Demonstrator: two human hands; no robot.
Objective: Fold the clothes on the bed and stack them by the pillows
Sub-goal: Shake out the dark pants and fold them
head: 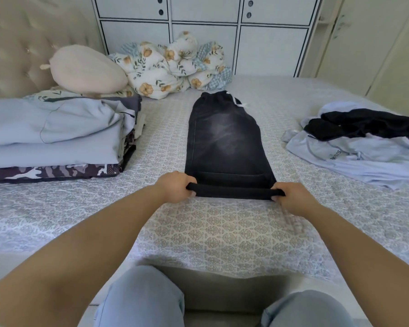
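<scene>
Black faded jeans, folded lengthwise, lie stretched out on the middle of the bed with the drawstring waistband at the far end. My left hand grips the near left corner of the hem. My right hand grips the near right corner, and the hem edge is lifted slightly between them. A stack of folded clothes, light blue on top and camouflage print at the bottom, sits at the left near a beige pillow. An unfolded heap of light blue and black clothes lies at the right.
A crumpled floral blanket lies at the head of the bed beside the pillow. The patterned bedspread covers the bed. A tufted headboard stands at left and white cabinets behind. My knees in light jeans show below.
</scene>
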